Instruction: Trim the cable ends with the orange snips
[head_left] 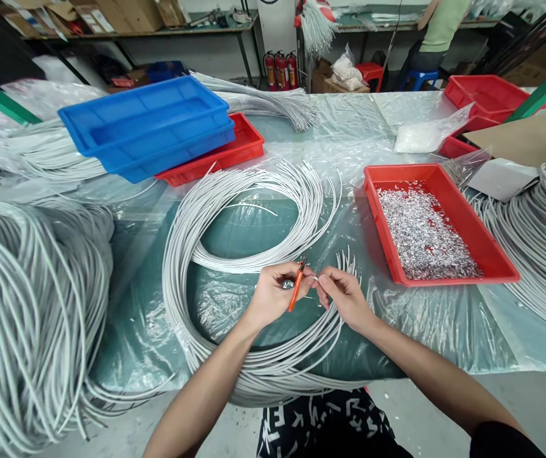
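My left hand (273, 294) grips a small orange-handled tool (295, 289) near the table's front edge. My right hand (344, 296) pinches the end of a white cable (314, 278) and holds it against the tool's tip. Both hands hover over a large loose coil of white cables (234, 210) lying on clear plastic sheeting. To the right of my hands, a red tray (463, 219) holds a heap of small silvery metal pieces (420, 232).
A blue tray (149, 124) is stacked on a red one (244, 143) at the back left. Thick cable bundles lie at the left (29, 305) and right (539, 242). More red trays (485, 95), a plastic bag and cardboard sit back right. A person sits beyond the table.
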A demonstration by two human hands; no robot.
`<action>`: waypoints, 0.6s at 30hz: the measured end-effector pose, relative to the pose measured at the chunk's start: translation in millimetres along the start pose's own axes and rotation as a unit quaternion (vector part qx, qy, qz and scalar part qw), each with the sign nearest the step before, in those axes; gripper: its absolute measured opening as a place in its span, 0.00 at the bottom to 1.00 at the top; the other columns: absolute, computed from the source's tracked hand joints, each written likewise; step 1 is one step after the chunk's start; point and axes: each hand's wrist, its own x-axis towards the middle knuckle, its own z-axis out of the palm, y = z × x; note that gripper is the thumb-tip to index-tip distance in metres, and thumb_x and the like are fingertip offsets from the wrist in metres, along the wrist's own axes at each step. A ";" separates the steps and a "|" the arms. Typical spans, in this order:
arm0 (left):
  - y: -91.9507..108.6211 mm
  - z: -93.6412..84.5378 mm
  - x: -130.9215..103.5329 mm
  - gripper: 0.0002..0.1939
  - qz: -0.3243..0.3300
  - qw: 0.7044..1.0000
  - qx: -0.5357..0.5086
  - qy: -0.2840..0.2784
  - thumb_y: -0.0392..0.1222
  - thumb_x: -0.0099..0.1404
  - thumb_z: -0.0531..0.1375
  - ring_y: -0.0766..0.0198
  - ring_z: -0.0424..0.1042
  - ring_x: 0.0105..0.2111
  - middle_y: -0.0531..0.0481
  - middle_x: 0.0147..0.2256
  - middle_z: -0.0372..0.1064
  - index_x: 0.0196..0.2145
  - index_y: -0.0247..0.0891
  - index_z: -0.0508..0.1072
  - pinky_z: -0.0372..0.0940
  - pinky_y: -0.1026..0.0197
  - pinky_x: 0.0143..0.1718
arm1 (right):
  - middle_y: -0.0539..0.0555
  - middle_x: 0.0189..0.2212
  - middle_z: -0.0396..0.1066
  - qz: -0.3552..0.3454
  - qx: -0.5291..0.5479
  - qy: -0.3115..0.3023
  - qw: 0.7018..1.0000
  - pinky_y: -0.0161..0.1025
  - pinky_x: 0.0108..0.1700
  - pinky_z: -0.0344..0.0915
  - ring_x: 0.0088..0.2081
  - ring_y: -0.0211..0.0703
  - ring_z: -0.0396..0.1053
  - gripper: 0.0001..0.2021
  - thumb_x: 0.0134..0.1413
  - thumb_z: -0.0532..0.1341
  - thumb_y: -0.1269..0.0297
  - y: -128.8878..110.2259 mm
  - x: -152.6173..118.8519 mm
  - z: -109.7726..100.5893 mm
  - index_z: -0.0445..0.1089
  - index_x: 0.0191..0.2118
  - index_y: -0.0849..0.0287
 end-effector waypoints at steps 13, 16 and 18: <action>6.7 1.7 0.2 0.06 0.035 0.997 0.065 -0.001 0.34 0.55 0.65 0.71 0.62 0.23 0.54 0.22 0.66 0.23 0.32 0.73 0.60 0.69 0.27 | 0.50 0.27 0.65 -0.139 -0.205 0.059 0.967 0.37 0.32 0.58 0.28 0.39 0.61 0.11 0.64 0.57 0.57 2.2 -8.7 -3.7 0.70 0.35 0.58; 6.4 1.2 -0.2 0.05 0.031 0.998 0.059 0.010 0.34 0.54 0.66 0.71 0.63 0.24 0.52 0.23 0.68 0.24 0.32 0.74 0.61 0.68 0.27 | 0.49 0.24 0.61 -0.122 -0.214 0.038 0.968 0.37 0.30 0.55 0.26 0.38 0.59 0.16 0.68 0.52 0.57 1.1 -9.4 -6.0 0.70 0.33 0.58; 5.2 1.0 -0.3 0.04 0.028 0.998 0.053 0.019 0.35 0.54 0.67 0.71 0.63 0.24 0.53 0.23 0.69 0.26 0.32 0.75 0.61 0.68 0.28 | 0.48 0.22 0.58 -0.102 -0.207 0.016 0.973 0.37 0.28 0.53 0.24 0.37 0.56 0.18 0.69 0.49 0.55 1.6 -8.7 -6.8 0.70 0.35 0.58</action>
